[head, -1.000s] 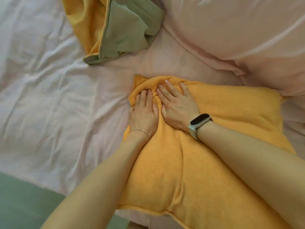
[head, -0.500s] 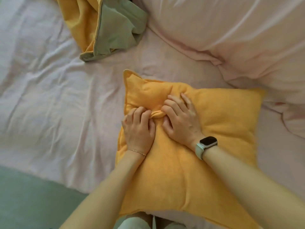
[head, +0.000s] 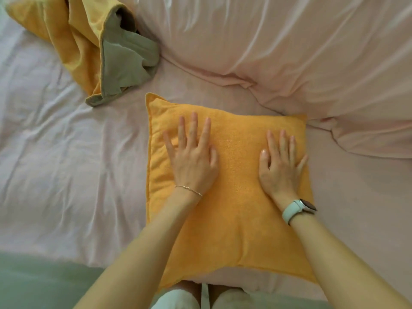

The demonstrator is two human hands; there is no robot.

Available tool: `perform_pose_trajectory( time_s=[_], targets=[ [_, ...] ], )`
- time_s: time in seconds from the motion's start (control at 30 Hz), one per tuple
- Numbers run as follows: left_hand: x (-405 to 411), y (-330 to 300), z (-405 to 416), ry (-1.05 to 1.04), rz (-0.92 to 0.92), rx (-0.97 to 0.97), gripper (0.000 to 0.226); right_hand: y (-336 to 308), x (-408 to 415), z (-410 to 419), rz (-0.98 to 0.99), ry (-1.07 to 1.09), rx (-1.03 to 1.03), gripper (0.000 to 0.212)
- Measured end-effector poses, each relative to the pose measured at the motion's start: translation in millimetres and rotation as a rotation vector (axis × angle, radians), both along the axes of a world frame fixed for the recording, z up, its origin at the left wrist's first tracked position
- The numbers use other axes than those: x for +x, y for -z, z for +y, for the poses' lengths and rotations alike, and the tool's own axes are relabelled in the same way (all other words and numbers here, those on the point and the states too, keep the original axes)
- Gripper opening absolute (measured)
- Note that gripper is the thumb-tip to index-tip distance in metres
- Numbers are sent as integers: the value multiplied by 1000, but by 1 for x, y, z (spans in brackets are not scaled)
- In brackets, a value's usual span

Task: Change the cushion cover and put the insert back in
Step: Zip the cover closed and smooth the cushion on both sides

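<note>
Both hands have slid apart since a second ago, when they were bunched together at the cushion's far left corner. Now the left hand (head: 191,159) and right hand (head: 281,161) lie flat, fingers spread, palms down on the one orange cushion (head: 234,197), gripping nothing. It sits on the pink bed sheet (head: 66,163) at the near edge of the bed. One loose orange-and-green cover (head: 100,52) lies crumpled toward the far left corner, and one pink duvet (head: 301,52) is heaped far right. One bracelet (head: 189,190), one watch (head: 298,209). No readable writing anywhere.
</note>
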State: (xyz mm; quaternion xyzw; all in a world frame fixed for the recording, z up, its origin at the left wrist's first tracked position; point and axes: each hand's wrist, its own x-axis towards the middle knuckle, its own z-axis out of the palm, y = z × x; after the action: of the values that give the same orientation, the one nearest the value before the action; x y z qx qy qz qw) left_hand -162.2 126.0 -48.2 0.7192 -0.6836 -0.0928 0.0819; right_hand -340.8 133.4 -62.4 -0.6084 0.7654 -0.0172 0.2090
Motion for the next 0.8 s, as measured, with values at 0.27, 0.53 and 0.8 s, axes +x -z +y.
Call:
perform_pose_trajectory(
  time_s=[0.27, 0.53, 0.8],
  targets=[
    [-8, 29, -71, 95, -152, 333, 54, 14, -3, -77, -12, 28, 16, 50],
    [24, 35, 28, 48, -88, 174, 55, 30, 15, 26, 68, -139, -131, 55],
    [38, 18, -80, 267, 74, 576, 66, 11, 3, -83, -207, -473, 363, 68]
  ],
)
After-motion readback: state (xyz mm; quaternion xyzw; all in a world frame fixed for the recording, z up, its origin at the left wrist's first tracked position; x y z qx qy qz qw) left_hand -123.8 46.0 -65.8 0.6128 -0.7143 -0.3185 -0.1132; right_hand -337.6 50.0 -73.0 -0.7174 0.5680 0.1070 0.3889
